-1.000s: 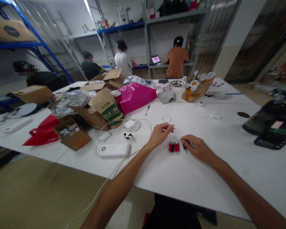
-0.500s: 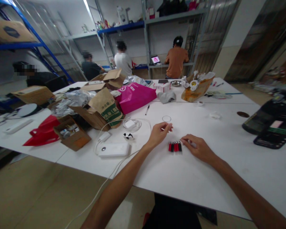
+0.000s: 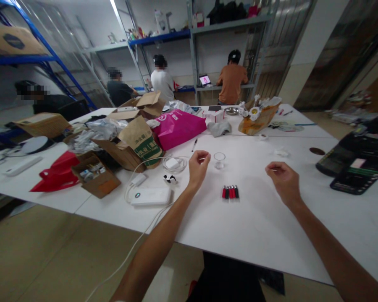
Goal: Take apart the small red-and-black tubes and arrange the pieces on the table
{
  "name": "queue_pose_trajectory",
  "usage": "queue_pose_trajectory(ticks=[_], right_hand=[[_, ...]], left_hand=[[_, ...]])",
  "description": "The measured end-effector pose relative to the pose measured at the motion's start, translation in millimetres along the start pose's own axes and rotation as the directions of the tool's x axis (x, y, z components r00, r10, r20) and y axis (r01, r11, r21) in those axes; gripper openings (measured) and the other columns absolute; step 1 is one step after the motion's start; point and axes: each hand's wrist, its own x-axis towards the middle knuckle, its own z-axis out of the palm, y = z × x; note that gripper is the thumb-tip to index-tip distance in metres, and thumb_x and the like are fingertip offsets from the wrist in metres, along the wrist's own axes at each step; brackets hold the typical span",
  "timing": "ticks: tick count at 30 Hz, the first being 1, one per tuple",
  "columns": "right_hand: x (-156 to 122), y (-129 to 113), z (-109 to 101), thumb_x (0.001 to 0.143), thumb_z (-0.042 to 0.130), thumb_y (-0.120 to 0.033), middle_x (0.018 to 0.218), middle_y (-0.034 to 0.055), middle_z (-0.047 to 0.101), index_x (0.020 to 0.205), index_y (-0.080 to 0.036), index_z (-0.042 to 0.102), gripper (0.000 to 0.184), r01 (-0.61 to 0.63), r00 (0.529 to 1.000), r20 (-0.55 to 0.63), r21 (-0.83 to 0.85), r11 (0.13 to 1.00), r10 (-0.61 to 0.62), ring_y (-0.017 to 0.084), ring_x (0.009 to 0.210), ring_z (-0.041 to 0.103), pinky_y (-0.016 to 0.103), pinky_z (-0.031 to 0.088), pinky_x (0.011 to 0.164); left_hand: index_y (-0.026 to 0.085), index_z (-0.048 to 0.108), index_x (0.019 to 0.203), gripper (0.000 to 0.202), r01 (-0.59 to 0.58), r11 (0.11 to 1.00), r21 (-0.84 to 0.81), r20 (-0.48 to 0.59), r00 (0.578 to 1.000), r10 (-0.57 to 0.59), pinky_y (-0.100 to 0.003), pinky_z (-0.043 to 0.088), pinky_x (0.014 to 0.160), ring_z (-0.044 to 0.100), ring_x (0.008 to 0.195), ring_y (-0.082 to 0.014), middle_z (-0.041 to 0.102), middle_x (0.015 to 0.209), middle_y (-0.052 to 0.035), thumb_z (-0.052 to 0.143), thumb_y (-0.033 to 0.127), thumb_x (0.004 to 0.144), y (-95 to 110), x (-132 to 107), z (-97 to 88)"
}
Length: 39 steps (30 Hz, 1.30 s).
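Dim, even light; a ceiling strip (image 3: 115, 6) glares upper left. Faint shadows lie under the left hand (image 3: 199, 165) and right hand (image 3: 282, 180) on the white table (image 3: 255, 222). Edges bend, blurred.

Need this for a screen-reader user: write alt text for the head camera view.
Two loosely curled bare hands over a white table: the left hand beside a small clear ring, the right hand further right, and a row of red and black pieces lying between them. Beyond, cardboard boxes and a pink bag crowd the left.

Storeroom workshop: metal shelving (image 3: 192, 33), cardboard boxes (image 3: 138, 138), cluttered worktable (image 3: 271, 218).
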Motion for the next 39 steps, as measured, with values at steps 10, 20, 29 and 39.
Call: queue_pose_trajectory(ticks=[10,20,29,39], right_hand=[[9,30,-7,0.062,0.087,-0.029,0.085,0.0011,0.071,0.083,-0.019,0.074,0.026,-0.189,0.964,-0.14,0.233,0.954,0.225,0.014,0.08,0.062,0.031,0.053,0.082],[8,27,-6,0.062,0.088,-0.025,0.087,0.0005,0.071,0.081,-0.02,0.075,0.024,-0.23,0.958,-0.1,0.298,0.927,0.27,0.013,0.083,0.063,0.029,0.054,0.082],[8,20,-4,0.063,0.093,-0.029,0.09,-0.0005,0.069,0.086,-0.021,0.075,0.03,-0.275,0.95,-0.04,0.362,0.891,0.31,0.011,0.083,0.063,0.022,0.053,0.07],[6,11,-3,0.068,0.092,-0.037,0.093,-0.0001,0.07,0.095,-0.022,0.073,0.037,-0.298,0.943,-0.025,0.379,0.876,0.332,0.012,0.082,0.07,0.022,0.054,0.067]], left_hand=[[0.016,0.075,0.084,0.029,0.315,0.839,-0.444,-0.031,0.93,-0.366,-0.027,0.046,0.082,0.063,0.082,-0.0133,0.071,0.086,-0.0015,0.079,0.01,0.056,-24,11,-10.9],[0.018,0.071,0.083,0.026,0.421,0.767,-0.484,0.045,0.887,-0.459,-0.026,0.045,0.077,0.059,0.079,-0.0114,0.065,0.085,0.0002,0.076,0.013,0.058,-8,4,-5.7],[0.019,0.07,0.088,0.026,0.451,0.749,-0.485,0.104,0.88,-0.463,-0.025,0.045,0.076,0.059,0.083,-0.0123,0.067,0.091,-0.0012,0.08,0.02,0.063,4,1,-4.7],[0.02,0.07,0.09,0.03,0.48,0.727,-0.491,0.147,0.868,-0.474,-0.024,0.044,0.072,0.06,0.08,-0.0108,0.066,0.091,0.0002,0.084,0.022,0.064,10,-2,-0.9]])
